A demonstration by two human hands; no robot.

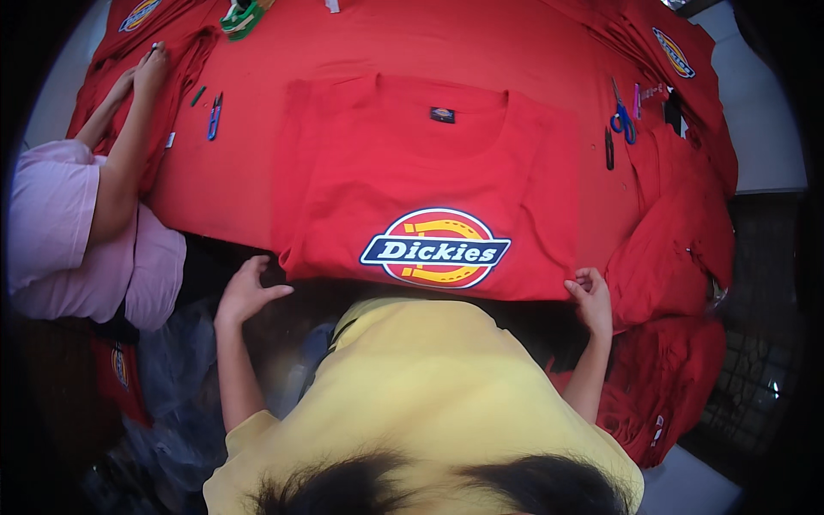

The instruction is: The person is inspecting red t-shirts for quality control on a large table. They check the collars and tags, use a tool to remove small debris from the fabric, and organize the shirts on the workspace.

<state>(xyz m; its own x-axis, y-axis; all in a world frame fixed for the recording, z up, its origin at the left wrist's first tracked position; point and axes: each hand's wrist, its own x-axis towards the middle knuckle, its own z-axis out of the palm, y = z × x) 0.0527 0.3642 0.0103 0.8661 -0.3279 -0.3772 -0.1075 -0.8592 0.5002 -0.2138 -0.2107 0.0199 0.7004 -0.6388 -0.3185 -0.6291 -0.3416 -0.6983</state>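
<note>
Red T-shirt (pixel 412 172) lies flat, front up, on the counter (pixel 232 163), hem at the near edge. Left hand (pixel 245 292), grip open and empty, hovers just off the shirt's lower left corner; right hand (pixel 590 296) pinches the lower right hem. Risk: a one-sided pull may skew or wrinkle the shirt (judgement). Blue scissors (pixel 622 120) right of shirt; red cloth covers the counter.

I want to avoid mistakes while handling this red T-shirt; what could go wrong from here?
Only the right hand pinches the red T-shirt hem; the left hand looks just off it, so the shirt may skew. The blue scissors lie close and might snag the sleeve.
</note>
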